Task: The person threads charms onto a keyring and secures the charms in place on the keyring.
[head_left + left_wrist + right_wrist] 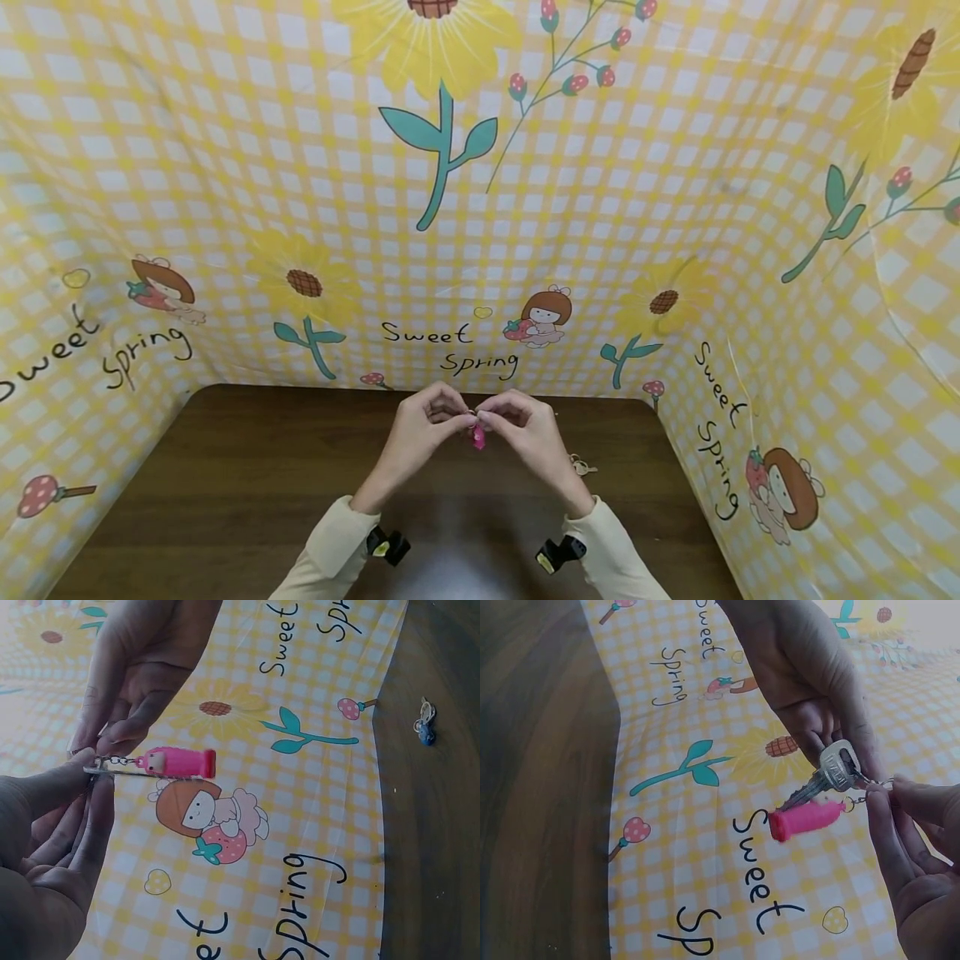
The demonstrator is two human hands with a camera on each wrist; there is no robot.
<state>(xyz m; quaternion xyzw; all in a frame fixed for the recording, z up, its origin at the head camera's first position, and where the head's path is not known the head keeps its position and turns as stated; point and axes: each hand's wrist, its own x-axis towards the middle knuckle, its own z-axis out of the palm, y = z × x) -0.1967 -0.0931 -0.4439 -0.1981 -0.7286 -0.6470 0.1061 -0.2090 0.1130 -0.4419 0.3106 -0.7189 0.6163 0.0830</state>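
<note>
Both hands meet above the far part of the table. My left hand (429, 421) and right hand (522, 423) pinch a small metal key ring (887, 781) between thumb and fingers. From it a pink figure-shaped charm (808, 818) hangs on a short chain. A silver key (837, 766) hangs beside the charm in the right wrist view, and shows nearly edge-on in the left wrist view. The fingertips hide part of the ring.
On the dark wooden table (247, 467), a second set of keys (581, 465) with a blue charm (426, 736) lies beyond the right forearm. A yellow checked cloth (465, 267) walls in the back and both sides.
</note>
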